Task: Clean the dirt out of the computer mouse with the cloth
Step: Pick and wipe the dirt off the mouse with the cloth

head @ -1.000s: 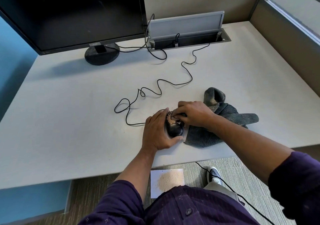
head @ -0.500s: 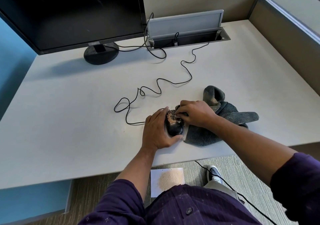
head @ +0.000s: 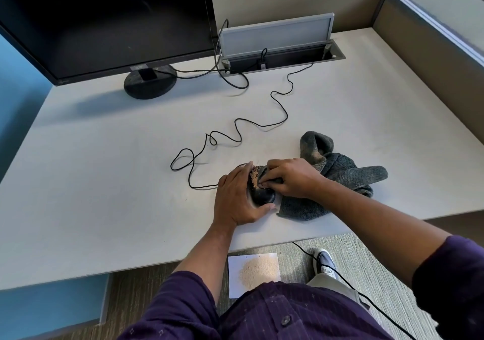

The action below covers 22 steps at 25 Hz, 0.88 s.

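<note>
Resting on the bench point(head: 104, 182) near its front edge, the light, rigid, smooth mouse point(head: 263, 195) probably slides easily, so the left hand point(head: 235, 198) grips its sides while the right hand point(head: 290, 177) fingers pinch the soft, limp cloth point(head: 340, 172) against the dirt.

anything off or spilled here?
Yes. Brown dirt still cakes the front of the mouse, and a heap of sandy powder sits on paper on the floor.
</note>
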{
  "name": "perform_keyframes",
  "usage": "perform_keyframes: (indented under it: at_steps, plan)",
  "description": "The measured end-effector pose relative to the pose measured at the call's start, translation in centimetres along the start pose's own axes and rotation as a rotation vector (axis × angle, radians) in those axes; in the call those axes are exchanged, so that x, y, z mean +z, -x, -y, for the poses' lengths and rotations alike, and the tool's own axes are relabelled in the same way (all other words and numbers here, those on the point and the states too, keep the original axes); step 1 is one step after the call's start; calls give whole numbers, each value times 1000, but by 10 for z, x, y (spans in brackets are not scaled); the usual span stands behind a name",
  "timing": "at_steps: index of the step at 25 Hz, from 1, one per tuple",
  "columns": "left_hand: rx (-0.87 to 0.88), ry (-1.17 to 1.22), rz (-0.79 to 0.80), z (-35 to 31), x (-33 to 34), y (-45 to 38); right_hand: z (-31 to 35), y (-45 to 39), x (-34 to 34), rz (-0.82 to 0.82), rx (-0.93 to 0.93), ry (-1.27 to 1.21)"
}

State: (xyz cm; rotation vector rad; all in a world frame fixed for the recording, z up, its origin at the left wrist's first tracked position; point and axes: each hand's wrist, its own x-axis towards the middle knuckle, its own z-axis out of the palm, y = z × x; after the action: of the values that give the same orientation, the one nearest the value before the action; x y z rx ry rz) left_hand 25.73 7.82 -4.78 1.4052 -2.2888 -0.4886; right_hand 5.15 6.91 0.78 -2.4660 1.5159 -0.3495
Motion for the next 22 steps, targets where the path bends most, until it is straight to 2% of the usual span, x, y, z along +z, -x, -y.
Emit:
perform_keyframes:
  at_steps: [9,13,16,20,22]
  plan:
    - [15,0,-9,3,2,-1,-1,-2,0,-23,116,-2]
    - [20,6,-18,4,3,-1,-3,-2,1,0,68,-40]
    - [26,0,-21,5,4,-1,-2,-4,1,-20,125,-24]
    - [30,0,-31,5,4,-1,-3,-4,2,-5,52,-43]
    - [32,-2,-28,4,4,-1,-3,-4,1,-11,97,-15]
